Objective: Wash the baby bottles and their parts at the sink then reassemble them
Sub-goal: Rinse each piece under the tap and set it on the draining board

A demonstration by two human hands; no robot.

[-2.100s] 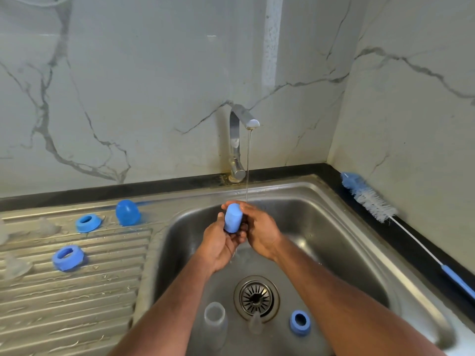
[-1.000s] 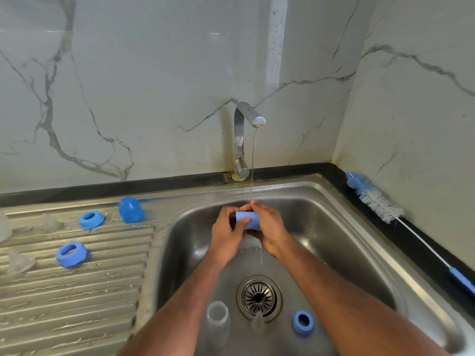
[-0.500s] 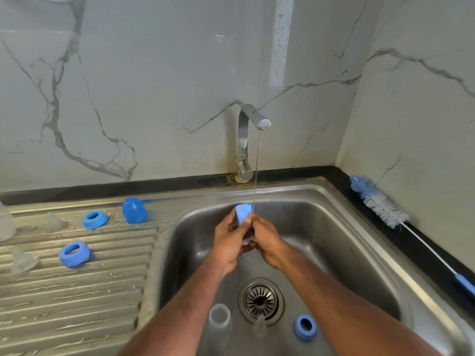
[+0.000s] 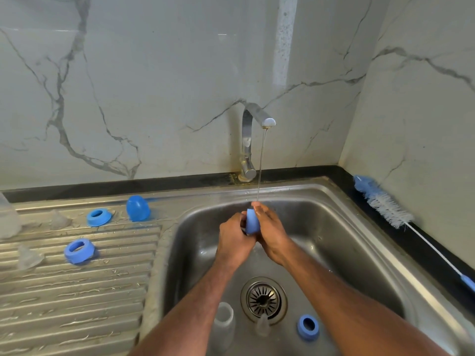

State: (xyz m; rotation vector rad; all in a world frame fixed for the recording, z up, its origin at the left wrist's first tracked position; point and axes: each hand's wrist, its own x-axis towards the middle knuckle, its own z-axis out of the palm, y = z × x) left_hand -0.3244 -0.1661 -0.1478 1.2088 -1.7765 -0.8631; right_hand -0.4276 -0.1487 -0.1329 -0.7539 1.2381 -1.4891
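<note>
Rinsing is the step in hand: both hands, the left hand (image 4: 235,238) and the right hand (image 4: 271,233), grip a blue cap (image 4: 252,223) between them under the thin stream from the tap (image 4: 250,140), over the middle of the sink (image 4: 347,222). At 6 o'clock in the basin lie a clear bottle (image 4: 223,322), a nipple (image 4: 262,327) and a blue ring (image 4: 308,327), likely still unwashed. Next, I judge, the cap goes to the draining board (image 4: 77,304) at 9 o'clock, beside another cap (image 4: 137,208).
</note>
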